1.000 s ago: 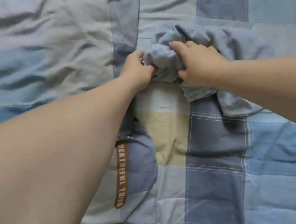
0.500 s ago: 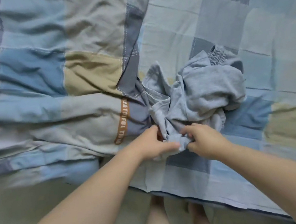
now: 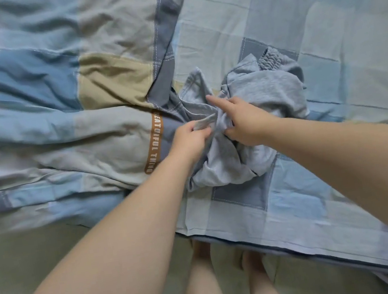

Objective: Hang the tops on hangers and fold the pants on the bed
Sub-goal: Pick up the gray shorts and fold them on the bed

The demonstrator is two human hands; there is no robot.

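Nearest, left hand (image 3: pixel 190 138): fingers curled, pinching a near edge of the pants (image 3: pixel 267 90).
Right hand (image 3: pixel 245 124): just beside, gripping the bunch, forefinger straight.
Pants: mid-frame heap on the bed (image 3: pixel 321 27), running up-right from both hands.
Waistband (image 3: pixel 269 58): far end.

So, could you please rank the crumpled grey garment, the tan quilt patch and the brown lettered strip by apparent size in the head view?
1. crumpled grey garment
2. tan quilt patch
3. brown lettered strip
All lie on the bed at a similar distance, so the order seems safe.
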